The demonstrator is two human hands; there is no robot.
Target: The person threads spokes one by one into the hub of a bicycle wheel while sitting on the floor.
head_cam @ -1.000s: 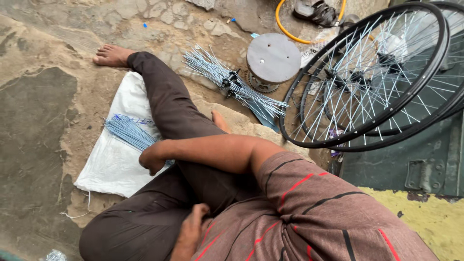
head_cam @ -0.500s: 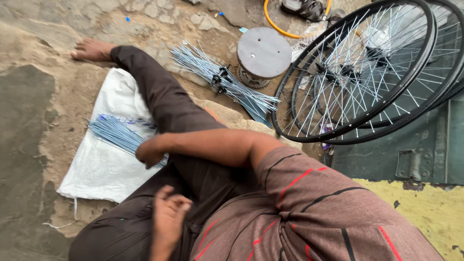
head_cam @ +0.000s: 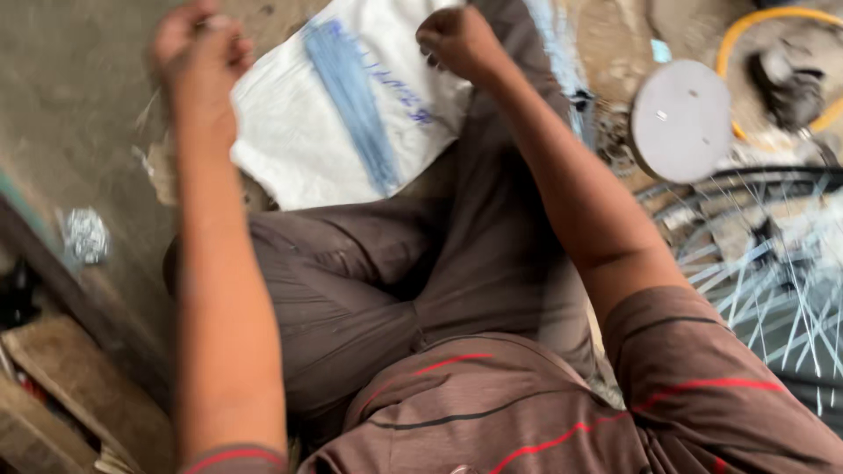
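I see my left hand (head_cam: 200,44) and right hand (head_cam: 457,39) both curled closed, contents blurred, above the bundle of thin blue-grey metal spokes (head_cam: 351,105) lying mid-way on the white woven sack (head_cam: 290,140), its edges free.

Rough stone floor (head_cam: 79,114) with a workplace spread over it.

A white woven sack (head_cam: 299,132) lies flat on the floor, and a bundle of thin blue-grey spokes (head_cam: 356,105) rests on it. To the right a round grey disc (head_cam: 680,118) sits on the ground, with a yellow hose loop (head_cam: 746,35) beyond it and a spoked bicycle wheel (head_cam: 755,272) lying near the disc. At lower left, wooden planks (head_cam: 61,369) lie along the edge, a crumpled bit of foil (head_cam: 85,235) near them.
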